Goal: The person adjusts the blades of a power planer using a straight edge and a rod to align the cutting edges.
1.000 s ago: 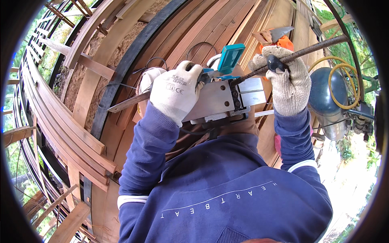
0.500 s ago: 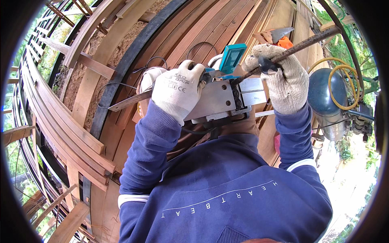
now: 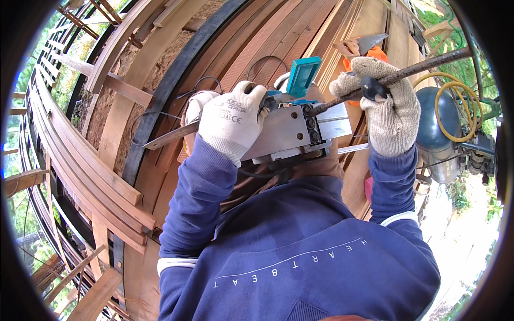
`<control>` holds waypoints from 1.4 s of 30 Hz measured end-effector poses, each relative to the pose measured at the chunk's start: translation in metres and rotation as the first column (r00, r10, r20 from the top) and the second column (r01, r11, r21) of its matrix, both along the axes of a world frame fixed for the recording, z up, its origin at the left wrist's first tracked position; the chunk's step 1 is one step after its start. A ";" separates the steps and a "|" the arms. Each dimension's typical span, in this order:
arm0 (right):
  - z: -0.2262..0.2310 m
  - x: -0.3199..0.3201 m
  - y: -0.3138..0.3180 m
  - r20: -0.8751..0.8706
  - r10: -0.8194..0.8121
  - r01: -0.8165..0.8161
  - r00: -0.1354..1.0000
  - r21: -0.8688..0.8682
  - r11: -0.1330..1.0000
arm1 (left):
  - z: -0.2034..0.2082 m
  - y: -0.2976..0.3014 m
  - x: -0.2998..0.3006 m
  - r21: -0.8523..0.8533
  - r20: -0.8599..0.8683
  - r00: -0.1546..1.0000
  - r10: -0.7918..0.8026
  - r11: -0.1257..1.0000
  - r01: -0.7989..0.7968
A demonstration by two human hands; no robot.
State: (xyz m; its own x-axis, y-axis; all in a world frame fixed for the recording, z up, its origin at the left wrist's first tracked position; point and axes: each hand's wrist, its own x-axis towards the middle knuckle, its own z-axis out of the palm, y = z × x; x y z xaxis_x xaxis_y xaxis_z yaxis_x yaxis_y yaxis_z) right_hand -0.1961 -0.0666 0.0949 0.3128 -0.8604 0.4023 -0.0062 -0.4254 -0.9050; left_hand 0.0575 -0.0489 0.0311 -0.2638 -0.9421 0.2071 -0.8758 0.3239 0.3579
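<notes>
A power planer (image 3: pixel 278 131) with a flat silver base and teal parts lies across my lap, base upward. My left hand (image 3: pixel 230 120), in a white glove, is closed on its left end, fingers curled at the edge. A flat, tapered strip (image 3: pixel 174 136) sticks out to the left from under that hand. My right hand (image 3: pixel 393 109), gloved in cream knit, is closed round a long dark rod (image 3: pixel 428 65). The rod's lower end meets the planer by its cutter slot (image 3: pixel 312 124); contact cannot be made out. A small black piece (image 3: pixel 373 89) shows at the right fingers.
Reddish-brown boards (image 3: pixel 278 40) stretch out ahead. A handsaw (image 3: pixel 369 43) lies there beside something orange (image 3: pixel 377 53). To the right stands a dark tank (image 3: pixel 433 115) with a coiled yellow hose (image 3: pixel 441 117). Curved stacked planks (image 3: pixel 80 155) and a black-edged beam (image 3: pixel 166 75) run along the left.
My right hand has shifted right with the rod, whose far end now reaches farther out. My left hand and the planer stay almost in place.
</notes>
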 end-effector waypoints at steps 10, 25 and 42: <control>-0.003 0.000 0.013 -0.062 -0.104 0.111 0.993 0.119 0.987 | 0.002 0.000 -0.001 0.015 0.025 1.000 0.006 1.000 -0.006; -0.013 0.000 0.007 0.034 0.056 -0.058 0.998 0.059 0.997 | 0.002 -0.001 -0.001 0.025 0.008 1.000 0.008 1.000 -0.008; 0.002 -0.009 0.030 -0.002 -0.046 0.046 0.999 0.119 0.992 | 0.003 -0.002 -0.002 0.021 0.031 0.999 0.016 1.000 -0.016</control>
